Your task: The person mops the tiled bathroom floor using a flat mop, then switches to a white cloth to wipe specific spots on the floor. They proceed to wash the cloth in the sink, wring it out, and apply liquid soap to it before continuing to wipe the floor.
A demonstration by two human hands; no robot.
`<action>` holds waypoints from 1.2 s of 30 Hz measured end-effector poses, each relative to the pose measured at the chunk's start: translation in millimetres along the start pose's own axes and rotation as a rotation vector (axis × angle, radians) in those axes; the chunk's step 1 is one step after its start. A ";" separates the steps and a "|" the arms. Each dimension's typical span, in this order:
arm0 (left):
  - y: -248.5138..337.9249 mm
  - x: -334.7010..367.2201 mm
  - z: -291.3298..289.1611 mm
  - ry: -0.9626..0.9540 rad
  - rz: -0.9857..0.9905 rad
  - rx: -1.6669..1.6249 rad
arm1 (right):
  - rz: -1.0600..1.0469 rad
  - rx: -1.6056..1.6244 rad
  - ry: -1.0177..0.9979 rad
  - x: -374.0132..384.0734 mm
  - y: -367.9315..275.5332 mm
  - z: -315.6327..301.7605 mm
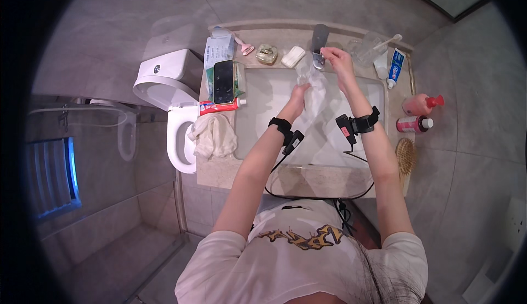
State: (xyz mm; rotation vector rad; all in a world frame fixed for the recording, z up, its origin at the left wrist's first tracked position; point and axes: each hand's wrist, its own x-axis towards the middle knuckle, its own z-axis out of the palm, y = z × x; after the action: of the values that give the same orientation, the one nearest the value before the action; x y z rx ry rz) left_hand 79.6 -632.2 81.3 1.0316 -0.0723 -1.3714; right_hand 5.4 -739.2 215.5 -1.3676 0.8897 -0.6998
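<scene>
Over the white sink point(258, 123), my left hand point(297, 99) is closed on a thin white sheet point(314, 98). The sheet hangs crumpled below the faucet; whether it is cloth or plastic I cannot tell. My right hand point(340, 65) is raised at the dark grey faucet point(320, 35), its fingertips pinched at the metal part. A white soap bar point(293, 57) lies on the back ledge, left of the faucet. Beside the soap sits a small clear jar point(267, 54). Black straps with small devices circle both my wrists.
Left of the sink are a phone point(224, 82), a red toothpaste tube point(219, 106) and a cream cloth point(214, 135). At right stand a blue toothpaste tube point(395, 68), a pink pump bottle point(420, 104), a red bottle point(411, 124) and a hairbrush point(406, 157). A toilet point(174, 139) adjoins the counter. Black cables hang from my wrists.
</scene>
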 end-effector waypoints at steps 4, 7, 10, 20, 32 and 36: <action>-1.2 3.0 -9.0 -0.082 0.016 0.001 | 0.026 -0.060 -0.035 3.1 11.2 -2.3; 4.5 -9.4 -4.0 -0.102 0.058 0.022 | 0.021 -0.244 0.031 0.9 21.2 -14.6; 16.5 -46.3 14.0 -0.158 0.027 -0.079 | -0.003 -0.145 0.225 -10.0 57.2 -38.2; 19.6 -73.6 -18.3 0.134 -0.051 0.378 | 0.404 -0.162 -0.349 -66.9 93.6 -47.8; 90.4 -124.7 -86.1 0.987 0.448 1.476 | 0.015 -0.210 -0.236 -86.0 66.7 -63.1; 86.5 -142.6 -49.6 0.828 0.515 1.415 | 0.007 -0.205 -0.230 -92.6 57.3 -64.7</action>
State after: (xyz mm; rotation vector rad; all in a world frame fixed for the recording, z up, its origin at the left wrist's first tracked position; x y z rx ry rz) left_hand 136.7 -500.3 179.4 2.4458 -0.6998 -0.1624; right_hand -101.8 -688.1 171.3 -1.5905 0.7970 -0.4426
